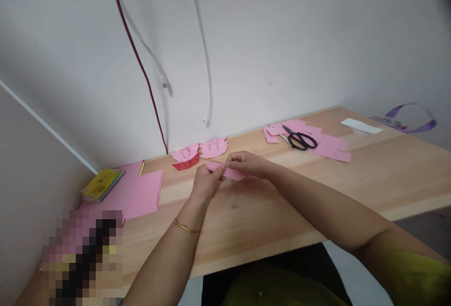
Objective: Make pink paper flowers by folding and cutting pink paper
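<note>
Pink paper [234,173] between left hand [208,180] and right hand [246,163], pinched.

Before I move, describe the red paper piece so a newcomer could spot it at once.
Along the wall side of the wooden table sit two jagged pink papers. The red paper piece lies at the near edge of the left one. It looks folded, and is red where its neighbours are pink.

A light wooden table [246,217] carries pink sheets [143,195] with a yellow packet [102,184] on them at one end, a red folded paper [185,162] touching pink cut papers [214,147] near the wall, black-handled scissors [299,139] on scattered pink pieces [331,149], and a white strip [361,126].
</note>
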Demonstrator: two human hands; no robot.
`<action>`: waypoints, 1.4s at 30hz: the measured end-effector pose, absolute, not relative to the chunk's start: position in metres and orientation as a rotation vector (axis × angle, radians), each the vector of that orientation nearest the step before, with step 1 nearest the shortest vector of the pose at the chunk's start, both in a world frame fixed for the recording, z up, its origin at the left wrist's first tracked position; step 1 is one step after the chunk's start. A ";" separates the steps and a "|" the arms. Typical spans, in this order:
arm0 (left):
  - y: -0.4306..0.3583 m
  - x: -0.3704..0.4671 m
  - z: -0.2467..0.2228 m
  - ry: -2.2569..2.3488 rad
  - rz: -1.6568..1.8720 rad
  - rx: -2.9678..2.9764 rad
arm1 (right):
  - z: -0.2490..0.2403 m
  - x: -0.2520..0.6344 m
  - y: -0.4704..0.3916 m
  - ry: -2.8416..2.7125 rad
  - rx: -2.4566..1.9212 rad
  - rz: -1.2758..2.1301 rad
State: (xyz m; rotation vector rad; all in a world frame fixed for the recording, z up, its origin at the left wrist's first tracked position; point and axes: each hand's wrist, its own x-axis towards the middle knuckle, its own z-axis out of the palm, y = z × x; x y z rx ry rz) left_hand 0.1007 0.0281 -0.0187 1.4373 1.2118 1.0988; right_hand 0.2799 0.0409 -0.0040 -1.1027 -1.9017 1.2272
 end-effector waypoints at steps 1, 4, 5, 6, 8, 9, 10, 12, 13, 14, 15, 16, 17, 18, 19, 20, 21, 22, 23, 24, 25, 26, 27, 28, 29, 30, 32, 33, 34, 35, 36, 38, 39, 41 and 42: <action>0.028 0.101 -0.019 1.207 1.089 1.420 | -0.004 0.281 0.041 -1.923 -1.095 1.215; 0.029 0.101 -0.020 1.182 1.066 1.329 | -0.003 0.282 0.042 -1.977 -1.066 1.176; 0.030 0.101 -0.020 1.167 1.067 1.296 | -0.003 0.282 0.042 -1.988 -1.058 1.165; 0.030 0.102 -0.020 1.152 1.072 1.268 | -0.003 0.282 0.042 -1.997 -1.050 1.154; 0.031 0.102 -0.020 1.127 1.082 1.231 | -0.003 0.282 0.042 -2.016 -1.040 1.125; 0.031 0.103 -0.021 1.121 1.088 1.223 | -0.002 0.282 0.042 -2.026 -1.040 1.109; 0.031 0.102 -0.021 1.123 1.090 1.224 | -0.002 0.282 0.042 -2.038 -1.042 1.093; 0.032 0.102 -0.022 1.146 1.086 1.250 | 0.000 0.281 0.042 -2.066 -1.056 1.065; 0.032 0.101 -0.022 1.162 1.078 1.277 | 0.000 0.281 0.042 -2.078 -1.066 1.054; 0.032 0.100 -0.022 1.180 1.067 1.318 | 0.001 0.281 0.042 -2.087 -1.077 1.047; 0.032 0.100 -0.022 1.197 1.052 1.371 | 0.002 0.281 0.042 -2.095 -1.085 1.043; 0.032 0.099 -0.022 1.213 1.042 1.426 | 0.002 0.281 0.041 -2.102 -1.093 1.043; 0.032 0.099 -0.022 1.224 1.036 1.472 | 0.003 0.281 0.041 -2.109 -1.100 1.045; 0.032 0.099 -0.022 1.230 1.032 1.498 | 0.003 0.282 0.041 -2.119 -1.105 1.046; 0.031 0.099 -0.023 1.230 1.035 1.496 | 0.003 0.282 0.041 -2.130 -1.105 1.043; 0.031 0.100 -0.023 1.225 1.040 1.467 | 0.004 0.283 0.041 -2.143 -1.101 1.038; 0.031 0.101 -0.023 1.214 1.047 1.419 | 0.004 0.283 0.041 -2.156 -1.093 1.030; 0.031 0.101 -0.024 1.199 1.054 1.371 | 0.003 0.283 0.041 -2.168 -1.087 1.023; 0.031 0.102 -0.024 1.185 1.060 1.334 | 0.003 0.283 0.041 -2.176 -1.084 1.021; 0.031 0.102 -0.025 1.178 1.066 1.319 | 0.002 0.282 0.041 -2.181 -1.093 1.022; 0.031 0.102 -0.025 1.181 1.066 1.331 | 0.001 0.282 0.041 -2.184 -1.111 1.020; 0.031 0.102 -0.026 1.195 1.064 1.368 | 0.000 0.281 0.042 -2.184 -1.135 1.013; 0.031 0.101 -0.026 1.219 1.062 1.425 | -0.002 0.280 0.042 -2.184 -1.157 1.001; 0.031 0.101 -0.026 1.249 1.065 1.489 | -0.003 0.279 0.042 -2.186 -1.170 0.982; 0.031 0.100 -0.026 1.272 1.073 1.544 | -0.005 0.278 0.043 -2.188 -1.176 0.958; 0.031 0.100 -0.026 1.283 1.087 1.574 | -0.006 0.277 0.043 -2.188 -1.172 0.936; 0.032 0.100 -0.026 1.247 1.124 1.526 | -0.007 0.276 0.043 -2.179 -1.151 0.905; 0.033 0.101 -0.026 1.200 1.134 1.456 | -0.007 0.275 0.043 -2.170 -1.141 0.887; 0.033 0.101 -0.026 1.141 1.134 1.376 | -0.007 0.275 0.043 -2.159 -1.134 0.867; 0.034 0.101 -0.027 1.083 1.128 1.303 | -0.007 0.274 0.043 -2.150 -1.126 0.847; 0.035 0.101 -0.028 1.035 1.122 1.245 | -0.007 0.273 0.043 -2.142 -1.120 0.828; 0.036 0.101 -0.029 0.992 1.125 1.184 | -0.008 0.272 0.044 -2.124 -1.111 0.799; 0.036 0.101 -0.029 0.994 1.138 1.172 | -0.008 0.271 0.044 -2.117 -1.104 0.791; 0.035 0.101 -0.028 1.006 1.175 1.164 | -0.009 0.271 0.044 -2.107 -1.091 0.782; 0.034 0.101 -0.026 1.008 1.190 1.168 | -0.009 0.271 0.045 -2.108 -1.084 0.780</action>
